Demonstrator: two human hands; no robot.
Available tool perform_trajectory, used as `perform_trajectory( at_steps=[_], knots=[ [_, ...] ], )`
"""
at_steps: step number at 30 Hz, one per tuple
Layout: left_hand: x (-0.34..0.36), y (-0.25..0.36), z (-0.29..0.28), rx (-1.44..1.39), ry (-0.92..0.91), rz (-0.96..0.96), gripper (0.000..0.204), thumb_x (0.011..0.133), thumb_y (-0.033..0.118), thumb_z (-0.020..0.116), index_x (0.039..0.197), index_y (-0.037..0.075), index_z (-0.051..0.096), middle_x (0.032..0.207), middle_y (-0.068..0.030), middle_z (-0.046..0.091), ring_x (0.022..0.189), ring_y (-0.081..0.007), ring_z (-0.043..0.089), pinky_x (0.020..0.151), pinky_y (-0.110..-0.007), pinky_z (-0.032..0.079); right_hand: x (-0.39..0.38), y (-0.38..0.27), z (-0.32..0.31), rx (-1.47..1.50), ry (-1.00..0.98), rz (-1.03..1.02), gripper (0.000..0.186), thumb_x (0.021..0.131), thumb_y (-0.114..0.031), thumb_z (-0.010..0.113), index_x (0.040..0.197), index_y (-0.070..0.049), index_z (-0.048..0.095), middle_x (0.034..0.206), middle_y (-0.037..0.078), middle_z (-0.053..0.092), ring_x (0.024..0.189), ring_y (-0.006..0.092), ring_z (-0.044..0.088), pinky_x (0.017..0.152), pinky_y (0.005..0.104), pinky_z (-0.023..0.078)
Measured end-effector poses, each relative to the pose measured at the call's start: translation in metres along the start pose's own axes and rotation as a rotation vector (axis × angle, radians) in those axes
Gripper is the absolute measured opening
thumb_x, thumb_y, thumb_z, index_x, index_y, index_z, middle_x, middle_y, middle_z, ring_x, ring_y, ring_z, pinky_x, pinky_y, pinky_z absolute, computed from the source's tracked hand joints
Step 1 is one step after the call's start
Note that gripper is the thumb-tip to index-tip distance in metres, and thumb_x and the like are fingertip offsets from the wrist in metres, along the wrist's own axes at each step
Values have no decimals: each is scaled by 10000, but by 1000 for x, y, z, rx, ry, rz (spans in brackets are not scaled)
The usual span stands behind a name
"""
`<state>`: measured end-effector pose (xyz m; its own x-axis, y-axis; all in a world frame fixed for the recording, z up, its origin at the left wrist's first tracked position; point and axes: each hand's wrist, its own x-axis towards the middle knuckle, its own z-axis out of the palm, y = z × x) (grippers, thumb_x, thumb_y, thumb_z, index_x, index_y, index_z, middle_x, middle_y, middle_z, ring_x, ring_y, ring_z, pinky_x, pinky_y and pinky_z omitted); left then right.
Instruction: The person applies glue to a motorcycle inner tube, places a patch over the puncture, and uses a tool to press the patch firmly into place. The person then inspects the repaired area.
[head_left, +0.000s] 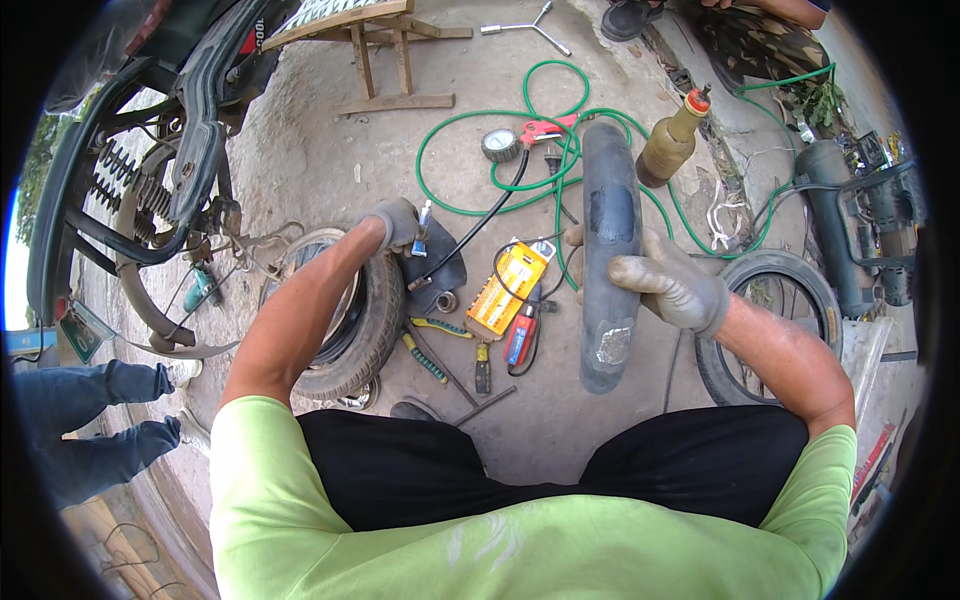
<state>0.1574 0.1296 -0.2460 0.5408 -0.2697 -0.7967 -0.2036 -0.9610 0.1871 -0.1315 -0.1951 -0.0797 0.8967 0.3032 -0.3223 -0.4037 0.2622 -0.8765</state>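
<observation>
My gloved right hand (680, 287) grips a black inner tube (597, 285), held upright in front of me with the thumb on its near side. The inner tube has a darker smooth area on its upper part and a silvery-grey patch lower down. In my gloved left hand (398, 222), pinched by the fingers, is a small blue-and-silver tube (420, 240) with a pale tip. Below that hand lies a tire on a wheel (378, 335), beside a dark rubbery piece (445, 275). The yellow card pack (510, 285) rests on the ground between my hands.
A green air hose (430, 185) coils ahead, with a red inflator gun (548, 129) and round gauge (500, 145). Near the inner tube stands a brownish bottle (668, 150). Pliers (425, 358) and a screwdriver (483, 368) lie close. A motorcycle frame (200, 180) stands left; another tire (715, 365) lies right.
</observation>
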Motion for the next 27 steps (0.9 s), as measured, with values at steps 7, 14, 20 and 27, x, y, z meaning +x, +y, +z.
perform_trajectory(
  at_steps=[7,14,20,27],
  knots=[
    [26,3,-3,122,-7,202,246,867,267,773,904,27,811,779,-135,779,669,-238,741,655,-394,592,-2,0,0,-7,13,-24,799,926,-439,787,1499,11,460,1242,106,629,1152,189,634,996,385,541],
    [30,-19,-4,297,309,171,372,856,308,733,1129,64,795,1151,-216,776,1080,-391,743,940,-459,578,-5,3,-5,-37,1,-31,710,957,-403,763,1483,-2,504,1271,94,640,1192,174,616,1051,382,503],
    [6,-10,-2,163,452,170,367,923,359,743,1118,52,793,978,-195,790,921,-331,766,846,-438,578,2,2,-1,-55,6,41,932,878,-515,812,1529,23,419,1217,121,635,1141,192,640,1007,377,534],
    [-65,70,4,4,406,246,440,981,501,689,998,75,800,941,-188,781,909,-366,752,835,-488,564,-4,5,-10,74,-17,-2,1024,836,-544,853,1552,20,387,1242,127,630,1162,206,644,1029,420,561]
  ],
)
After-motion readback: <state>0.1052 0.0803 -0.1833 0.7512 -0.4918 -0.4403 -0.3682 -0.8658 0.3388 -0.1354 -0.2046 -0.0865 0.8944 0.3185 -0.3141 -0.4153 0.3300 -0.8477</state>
